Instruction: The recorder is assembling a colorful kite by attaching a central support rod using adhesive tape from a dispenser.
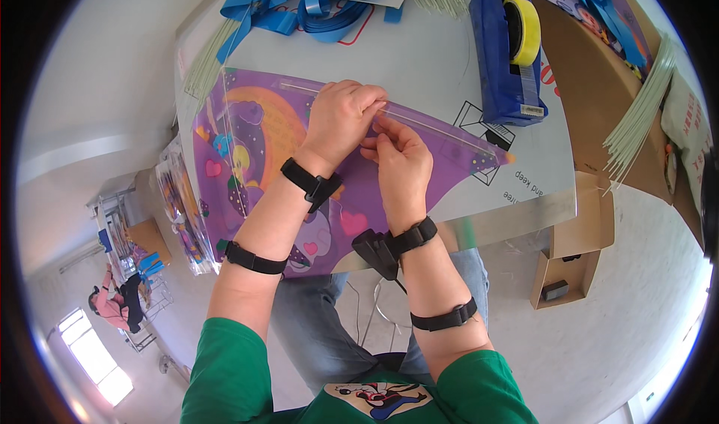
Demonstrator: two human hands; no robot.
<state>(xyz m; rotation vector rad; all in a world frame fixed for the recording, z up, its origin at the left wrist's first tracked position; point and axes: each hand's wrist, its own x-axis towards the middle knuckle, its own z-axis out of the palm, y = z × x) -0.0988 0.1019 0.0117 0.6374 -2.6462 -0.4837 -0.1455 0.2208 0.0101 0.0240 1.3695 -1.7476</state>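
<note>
A purple kite (367, 192) printed with cartoon figures and a yellow crescent moon lies spread on the table, its lower part hanging over the near edge. A thin pale rod (442, 129) runs along its far slanting edge. My left hand (344, 117) is closed over that edge, thumb and fingertips pinched at the rod. Just to its right and nearer me, my right hand (404, 158) has its fingers curled and tips pressed together beside the same spot. What lies between the right fingertips is hidden. Another thin rod (234, 154) runs down the kite's left side.
A blue tape dispenser (498, 57) with a yellow-cored roll stands at the far right of the table (419, 49). Blue ribbon (329, 12) is heaped at the back. Bundled pale rods (636, 113) lie on cardboard at right. An open carton (573, 267) sits below; another person (116, 304) works far left.
</note>
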